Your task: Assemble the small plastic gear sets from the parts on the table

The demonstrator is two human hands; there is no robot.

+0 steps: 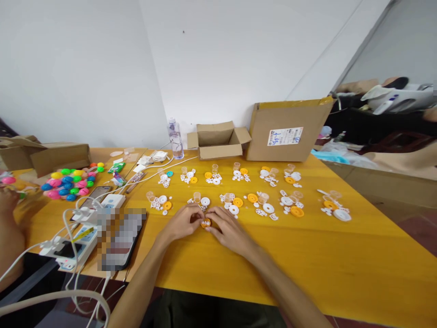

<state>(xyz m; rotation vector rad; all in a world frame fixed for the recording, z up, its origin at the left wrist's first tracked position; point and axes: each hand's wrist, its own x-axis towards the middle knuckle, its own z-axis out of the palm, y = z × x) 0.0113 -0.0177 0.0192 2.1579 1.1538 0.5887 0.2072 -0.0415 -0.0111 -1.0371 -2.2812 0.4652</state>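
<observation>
Near the middle of the wooden table, my left hand (186, 222) and my right hand (227, 226) meet with curled fingers around a small orange round plastic piece (205, 223). Bits of white show inside it. Just beyond my fingers lie a white plastic disc (205, 201) and a clear cup (197, 197). To the right of these are an orange disc (238, 202) and another white disc (233, 210). Similar small groups of clear cups, discs and perforated white pieces (273, 217) stand in two rows across the table.
Behind the rows are an open cardboard box (220, 149), a large carton (283, 132) and a water bottle (175, 141). On the left lie power strips (89, 239) with cables, a phone (131, 241) and colourful plastic balls (70, 184). Another person's arm (8, 237) is at the left edge.
</observation>
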